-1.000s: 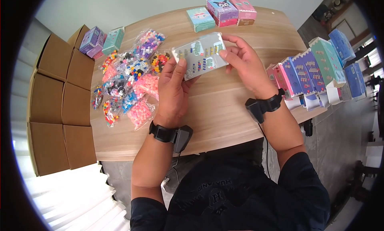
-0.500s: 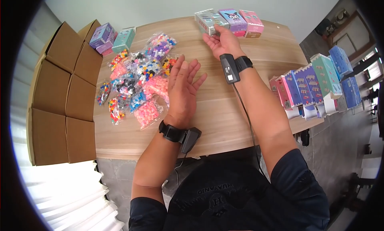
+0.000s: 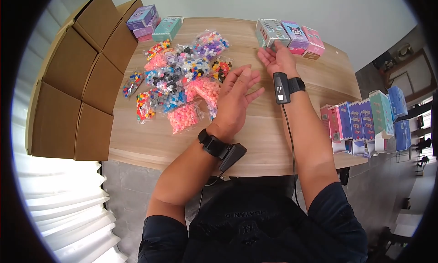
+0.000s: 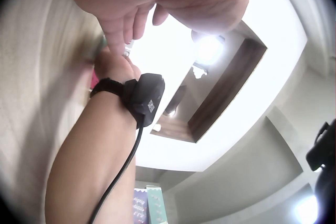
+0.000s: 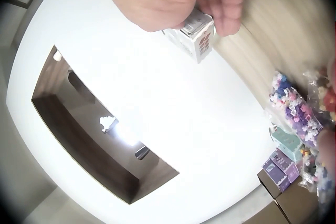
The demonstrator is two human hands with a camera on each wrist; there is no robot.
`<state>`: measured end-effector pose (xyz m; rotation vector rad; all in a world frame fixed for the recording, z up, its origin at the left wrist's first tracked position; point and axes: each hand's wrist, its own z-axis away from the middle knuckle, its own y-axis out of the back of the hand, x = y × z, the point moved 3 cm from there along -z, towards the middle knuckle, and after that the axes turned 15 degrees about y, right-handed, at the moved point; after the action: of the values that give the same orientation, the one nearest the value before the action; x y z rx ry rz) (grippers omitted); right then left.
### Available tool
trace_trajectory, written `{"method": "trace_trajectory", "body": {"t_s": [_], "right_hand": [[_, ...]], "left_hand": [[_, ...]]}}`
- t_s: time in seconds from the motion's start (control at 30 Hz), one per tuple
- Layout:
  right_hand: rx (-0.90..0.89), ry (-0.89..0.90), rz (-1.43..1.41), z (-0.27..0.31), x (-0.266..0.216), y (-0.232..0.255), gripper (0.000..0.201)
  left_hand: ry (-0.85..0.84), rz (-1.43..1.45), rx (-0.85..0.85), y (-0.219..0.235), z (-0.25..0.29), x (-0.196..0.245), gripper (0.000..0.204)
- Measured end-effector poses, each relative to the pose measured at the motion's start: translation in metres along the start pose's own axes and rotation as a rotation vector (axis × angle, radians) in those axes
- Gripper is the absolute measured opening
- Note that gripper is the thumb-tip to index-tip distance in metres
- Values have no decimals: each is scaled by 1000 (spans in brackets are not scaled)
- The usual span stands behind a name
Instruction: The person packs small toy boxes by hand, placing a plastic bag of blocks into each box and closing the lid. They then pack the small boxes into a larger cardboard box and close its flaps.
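Observation:
At the back of the table, a grey-and-white printed box [image 3: 273,29] stands at the left end of a short row, with a teal edge showing under its front. My right hand [image 3: 279,62] is at its near side and grips it between thumb and fingers. The right wrist view shows the white end of the box [image 5: 203,40] between the thumb and fingers. My left hand [image 3: 235,99] hovers over the table beside the bead bags, its fingers loosely extended and nothing in it.
Several clear bags of coloured beads [image 3: 185,117] lie left of centre. Brown cartons [image 3: 68,99] line the left edge, with small purple boxes [image 3: 141,17] and a teal box [image 3: 167,28] behind. Purple and pink boxes [image 3: 294,35] adjoin the row; upright colourful boxes [image 3: 360,119] fill the right edge.
Both hands held the grey-and-white box over the table; the left let go and the right carried it to the back row. Since then the view has turned, with the right hand still there.

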<state>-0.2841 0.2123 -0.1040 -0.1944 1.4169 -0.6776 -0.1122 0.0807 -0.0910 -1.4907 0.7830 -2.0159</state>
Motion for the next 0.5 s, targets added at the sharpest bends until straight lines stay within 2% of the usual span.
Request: {"method": "trace_trajectory", "body": {"t_s": [0.07, 0.13, 0.17, 0.27, 0.33, 0.37, 0.43, 0.5], "right_hand": [[-42, -48, 90, 5, 3, 5, 32], [-125, -110, 159, 9, 6, 14, 29], [-227, -120, 177, 12, 9, 17, 26], [-529, -112, 234, 51, -4, 9, 21], [-703, -44, 304, 74, -25, 11, 18], [-724, 207, 475, 86, -46, 12, 17], [-739, 688, 849, 120, -92, 12, 14], [-590, 1195, 921, 155, -148, 27, 14]], "left_hand": [[9, 30, -19, 2, -2, -1, 35], [20, -70, -99, 5, -3, -1, 40], [28, -121, -141, 7, -3, -2, 46], [-3, -137, -472, 5, 0, -6, 58], [13, -131, -490, 3, 5, -10, 59], [28, -127, -513, 1, 6, -12, 60], [68, -122, -454, -3, 8, -10, 61], [62, -129, -436, -3, 6, -7, 61]]}}
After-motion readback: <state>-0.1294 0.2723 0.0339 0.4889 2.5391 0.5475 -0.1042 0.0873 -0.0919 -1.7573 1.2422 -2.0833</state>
